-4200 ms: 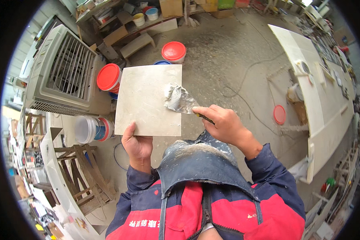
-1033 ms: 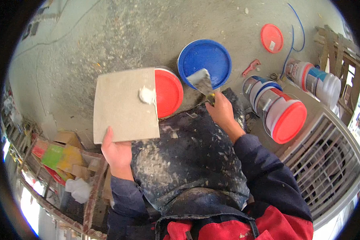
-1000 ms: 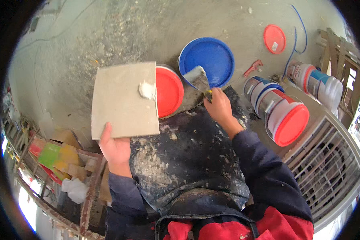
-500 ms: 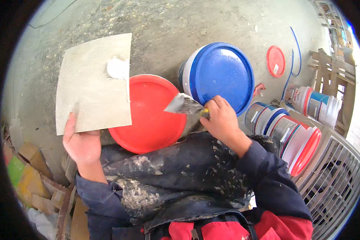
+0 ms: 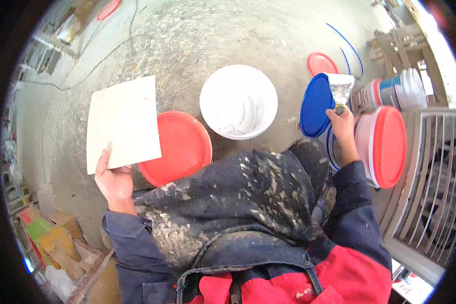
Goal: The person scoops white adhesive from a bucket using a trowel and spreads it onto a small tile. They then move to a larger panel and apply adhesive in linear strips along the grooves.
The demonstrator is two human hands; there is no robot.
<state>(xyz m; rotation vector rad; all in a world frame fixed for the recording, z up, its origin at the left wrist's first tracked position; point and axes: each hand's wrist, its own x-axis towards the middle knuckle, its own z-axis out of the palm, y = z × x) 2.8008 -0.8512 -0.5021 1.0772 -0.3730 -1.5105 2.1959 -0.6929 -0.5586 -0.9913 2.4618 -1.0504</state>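
My left hand (image 5: 115,183) grips a flat, cream-coloured square sheet (image 5: 124,121) by its lower edge, thumb on top. The sheet overlaps part of a round red lid (image 5: 180,147) in front of my knees. Out to the right, my right hand (image 5: 343,129) is closed round the handle of a putty knife (image 5: 342,86), its blade pointing away and smeared white. A blue lid (image 5: 316,104) stands tilted against that hand's thumb side; whether the fingers also pinch it I cannot tell. Between the hands stands an uncovered white bucket (image 5: 238,101) with white paste inside.
On the right are a red-lidded bucket (image 5: 389,147), more lying buckets (image 5: 400,90), a metal grille (image 5: 430,187) and a wooden pallet (image 5: 405,55). A red lid (image 5: 321,64) and blue strip (image 5: 347,38) lie beyond. Cardboard pieces (image 5: 55,243) sit at lower left; a cable (image 5: 93,68) crosses the floor.
The blue lid has come off the bucket and moved right with my right hand and the putty knife. The bucket's inside now shows. The white blob no longer shows on the sheet.
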